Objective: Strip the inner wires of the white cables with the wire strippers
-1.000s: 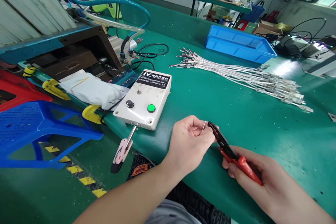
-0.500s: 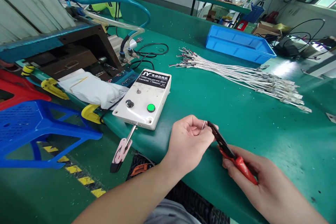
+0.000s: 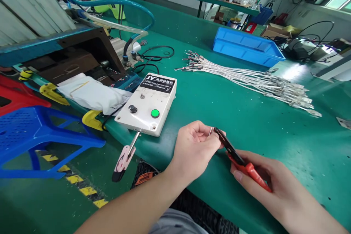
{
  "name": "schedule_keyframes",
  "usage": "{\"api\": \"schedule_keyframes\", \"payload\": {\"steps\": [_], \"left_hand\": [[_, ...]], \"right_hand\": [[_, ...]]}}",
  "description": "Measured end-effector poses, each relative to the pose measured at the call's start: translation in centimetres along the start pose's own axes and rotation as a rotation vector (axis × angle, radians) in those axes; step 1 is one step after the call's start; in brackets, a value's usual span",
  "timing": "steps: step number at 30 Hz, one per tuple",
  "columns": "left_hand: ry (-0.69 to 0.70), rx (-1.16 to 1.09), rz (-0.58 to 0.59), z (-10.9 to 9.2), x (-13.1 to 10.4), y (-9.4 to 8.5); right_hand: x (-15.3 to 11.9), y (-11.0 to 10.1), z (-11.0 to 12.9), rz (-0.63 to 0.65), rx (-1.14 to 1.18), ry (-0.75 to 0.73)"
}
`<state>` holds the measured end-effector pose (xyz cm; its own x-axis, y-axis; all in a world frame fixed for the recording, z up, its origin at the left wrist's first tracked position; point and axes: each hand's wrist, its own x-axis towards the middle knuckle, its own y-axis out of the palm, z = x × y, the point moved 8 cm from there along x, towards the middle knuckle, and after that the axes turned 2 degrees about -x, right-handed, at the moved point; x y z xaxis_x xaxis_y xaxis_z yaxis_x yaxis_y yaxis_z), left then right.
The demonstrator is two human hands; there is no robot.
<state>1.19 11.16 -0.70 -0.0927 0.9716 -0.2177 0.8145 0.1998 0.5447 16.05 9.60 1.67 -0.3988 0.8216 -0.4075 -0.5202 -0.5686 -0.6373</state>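
My left hand (image 3: 193, 146) is closed in a pinch on a thin white wire (image 3: 210, 131), of which only a short piece shows. Red-handled pliers (image 3: 233, 153) with dark jaws are gripped in my right hand (image 3: 260, 179). The tips of the jaws meet the wire at my left fingertips; whether they bite on it I cannot tell. Left of my hands stands a white control box (image 3: 148, 104) with a green button, a knob and a toggle switch. From its front a metal shaft carries a pink clip (image 3: 124, 159) out past the table edge.
A bundle of white cables (image 3: 246, 80) lies across the green table (image 3: 197, 106), with a blue bin (image 3: 246, 47) behind it. At the left are a machine (image 3: 90, 51) with hoses, a white cloth (image 3: 93, 93) and a blue stool (image 3: 41, 135) beside the table.
The view has shifted slightly. My left hand still pinches the wire, and the pliers stay at its fingertips in my right hand, with little visible movement.
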Motion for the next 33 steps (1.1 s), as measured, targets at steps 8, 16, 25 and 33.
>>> {"api": "schedule_keyframes", "payload": {"steps": [8,16,25,33], "left_hand": [[0.002,-0.029,0.0,-0.2,-0.16,0.17],[0.009,-0.023,0.004,-0.06,-0.11,0.06],[0.008,-0.033,-0.004,-0.15,-0.07,0.1],[0.012,0.004,0.023,-0.02,-0.06,0.08]], "right_hand": [[-0.21,-0.42,0.72,-0.16,-0.005,-0.023],[0.11,-0.15,0.72,-0.134,-0.056,-0.08],[-0.07,-0.24,0.97,-0.229,-0.094,-0.081],[-0.15,-0.28,1.01,-0.213,-0.111,-0.099]]}}
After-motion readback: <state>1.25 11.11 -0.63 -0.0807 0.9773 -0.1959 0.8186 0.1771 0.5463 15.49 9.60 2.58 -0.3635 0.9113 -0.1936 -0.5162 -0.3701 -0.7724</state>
